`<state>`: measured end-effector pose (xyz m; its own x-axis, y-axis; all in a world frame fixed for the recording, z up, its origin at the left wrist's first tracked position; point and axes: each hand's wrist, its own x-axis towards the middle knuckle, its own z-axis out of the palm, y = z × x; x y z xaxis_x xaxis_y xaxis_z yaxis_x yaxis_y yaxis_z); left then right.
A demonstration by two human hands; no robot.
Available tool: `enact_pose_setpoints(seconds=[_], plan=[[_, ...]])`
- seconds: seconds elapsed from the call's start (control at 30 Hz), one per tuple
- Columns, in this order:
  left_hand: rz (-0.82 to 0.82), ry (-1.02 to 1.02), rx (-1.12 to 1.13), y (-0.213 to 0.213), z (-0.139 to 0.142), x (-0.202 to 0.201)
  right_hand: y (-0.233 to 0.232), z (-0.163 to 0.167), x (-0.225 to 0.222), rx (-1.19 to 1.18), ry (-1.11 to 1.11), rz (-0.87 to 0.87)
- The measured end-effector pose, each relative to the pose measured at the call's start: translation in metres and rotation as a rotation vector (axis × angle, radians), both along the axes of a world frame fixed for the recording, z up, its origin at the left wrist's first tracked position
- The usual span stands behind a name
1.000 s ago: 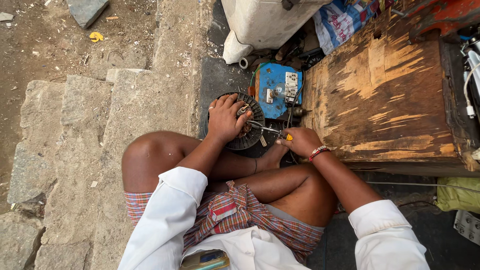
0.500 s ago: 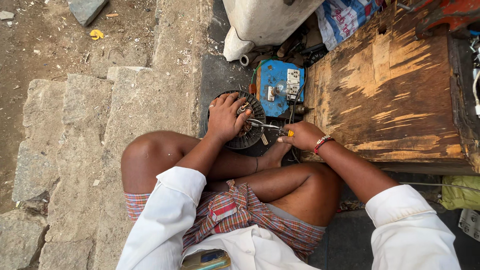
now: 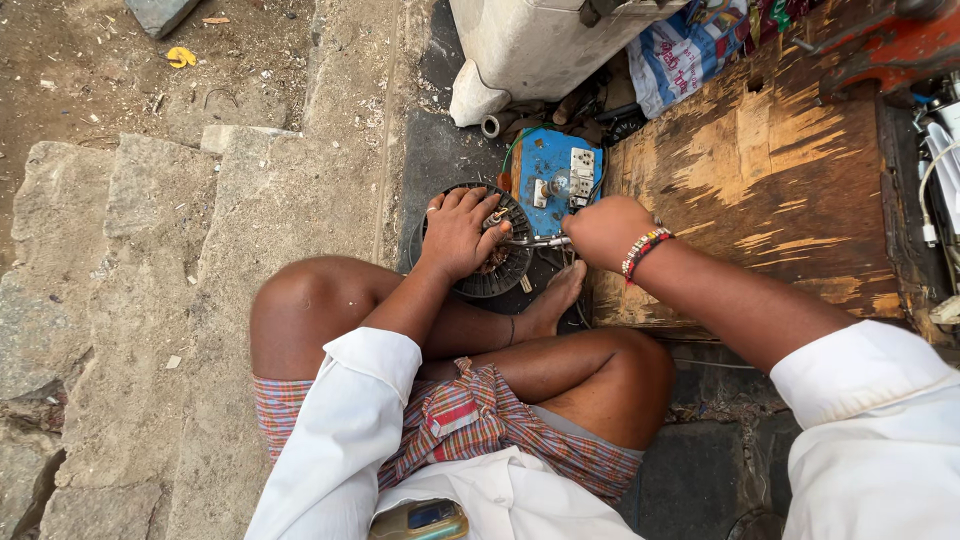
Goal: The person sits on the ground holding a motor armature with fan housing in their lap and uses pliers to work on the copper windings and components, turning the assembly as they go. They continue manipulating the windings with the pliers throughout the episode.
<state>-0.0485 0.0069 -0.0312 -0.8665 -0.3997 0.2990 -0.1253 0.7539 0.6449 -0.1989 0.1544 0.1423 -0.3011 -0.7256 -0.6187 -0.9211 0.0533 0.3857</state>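
Note:
A round dark fan motor stator [image 3: 510, 268] with copper windings lies on the ground in front of my crossed legs. My left hand [image 3: 457, 232] rests on top of it, fingers pressing the windings. My right hand [image 3: 607, 230], with a beaded band at the wrist, is shut on a thin metal tool [image 3: 540, 241] whose tip reaches the stator under my left fingers. A blue electrical board [image 3: 553, 177] with switches and a socket sits just behind the stator.
A worn wooden crate [image 3: 770, 190] stands to the right. A white casing [image 3: 540, 45] and a printed bag [image 3: 690, 55] lie behind. Rough stone slabs [image 3: 150, 300] fill the left. Cables [image 3: 935, 170] and red metal [image 3: 890, 45] sit at the far right.
My right arm has lifted and swung up over the crate edge, keeping the tool at the stator. The left hand stays on the windings. The camera has shifted slightly.

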Motion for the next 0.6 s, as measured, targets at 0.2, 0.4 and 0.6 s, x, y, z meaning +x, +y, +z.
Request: enact_pose_setpoints(seconds=[0.2, 0.4, 0.6], plan=[[-0.040, 0.050, 0.096, -0.005, 0.008, 0.001, -0.055, -0.002, 0.036, 0.241, 0.143, 0.209], [-0.059, 0.079, 0.104, -0.009, 0.006, -0.001, -0.110, -0.039, 0.072, 0.530, 0.238, 0.157], [-0.096, 0.104, 0.280, -0.013, 0.017, 0.003, -0.111, -0.037, 0.069, 0.592, 0.216, 0.135]])
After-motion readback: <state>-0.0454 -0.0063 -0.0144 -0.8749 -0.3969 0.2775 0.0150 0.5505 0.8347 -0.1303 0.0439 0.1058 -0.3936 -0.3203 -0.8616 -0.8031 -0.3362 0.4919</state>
